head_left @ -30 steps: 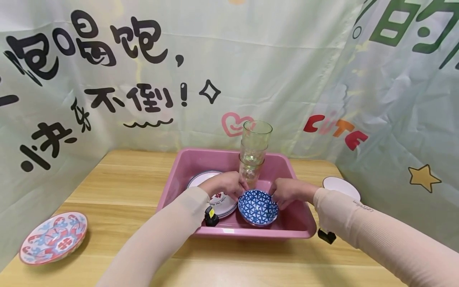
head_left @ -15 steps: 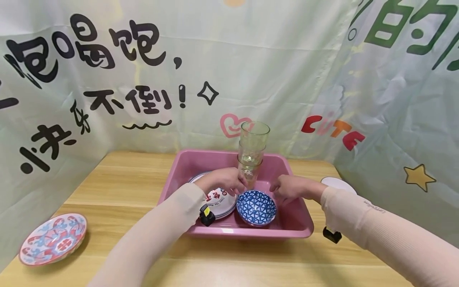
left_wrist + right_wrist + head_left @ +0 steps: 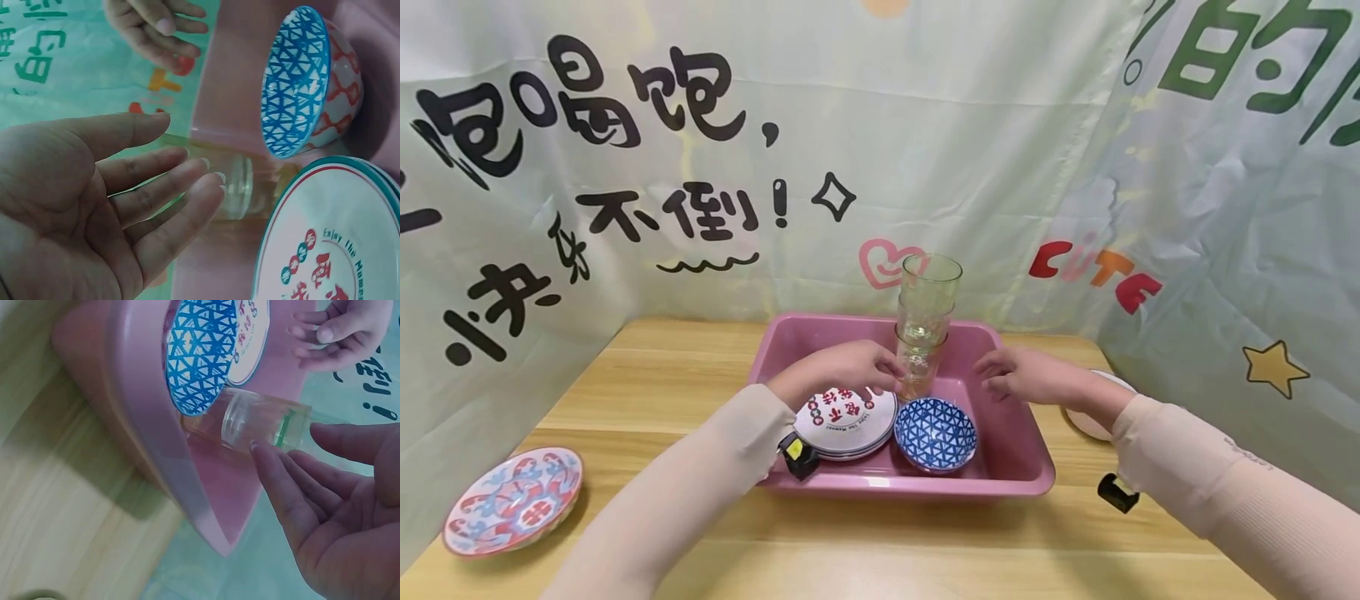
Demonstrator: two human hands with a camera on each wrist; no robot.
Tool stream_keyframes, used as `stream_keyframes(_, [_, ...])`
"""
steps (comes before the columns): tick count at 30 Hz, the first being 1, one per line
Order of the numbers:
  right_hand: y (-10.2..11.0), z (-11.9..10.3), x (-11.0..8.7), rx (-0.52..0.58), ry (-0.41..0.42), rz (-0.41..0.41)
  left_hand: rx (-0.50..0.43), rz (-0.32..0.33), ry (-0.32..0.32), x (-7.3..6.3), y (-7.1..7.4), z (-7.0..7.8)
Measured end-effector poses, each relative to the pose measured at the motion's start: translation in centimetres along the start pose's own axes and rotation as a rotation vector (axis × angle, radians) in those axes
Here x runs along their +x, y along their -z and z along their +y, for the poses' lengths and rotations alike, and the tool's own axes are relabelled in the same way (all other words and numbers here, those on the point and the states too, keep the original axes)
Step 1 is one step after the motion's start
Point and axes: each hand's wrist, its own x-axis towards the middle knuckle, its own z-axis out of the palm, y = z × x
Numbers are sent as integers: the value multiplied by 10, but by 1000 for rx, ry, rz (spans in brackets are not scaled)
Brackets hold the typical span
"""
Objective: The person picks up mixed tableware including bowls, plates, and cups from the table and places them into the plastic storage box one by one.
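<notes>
A blue and white triangle-patterned bowl (image 3: 936, 435) sits in the pink plastic basin (image 3: 925, 487), beside a small stack of white plates (image 3: 842, 423) with red lettering. Behind the bowl rises a stack of clear glasses (image 3: 925, 325). My left hand (image 3: 857, 367) hovers over the plates, just left of the glasses; the left wrist view shows its fingers (image 3: 169, 206) loosely extended with nothing in them. Above the basin's right side is my right hand (image 3: 1022, 375), its fingers (image 3: 281, 494) spread and holding nothing. In the left wrist view the bowl's outside shows red markings.
A red and blue patterned plate (image 3: 512, 502) lies on the wooden table (image 3: 880, 550) at the left. To the basin's right is a white dish (image 3: 1086, 423), partly behind my right forearm. A printed cloth (image 3: 820, 100) hangs around the back and sides.
My hands have come away from the bowl's rim and moved apart, left hand leftward, right hand rightward and up. The bowl stays in the basin. Fingers have loosened.
</notes>
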Motion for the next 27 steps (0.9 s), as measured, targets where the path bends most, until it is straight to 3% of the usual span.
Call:
stream_keyframes(7, [3,12,-12,25,37,67,18,122,-43,-24,13,-8])
stream_keyframes(21, [-10,40,-28,137,51,233,-117,323,-30,-74,32,-36])
stream_keyframes(27, [-13,51,-33,125,46,305,-178,393,-44,-91,37,-48])
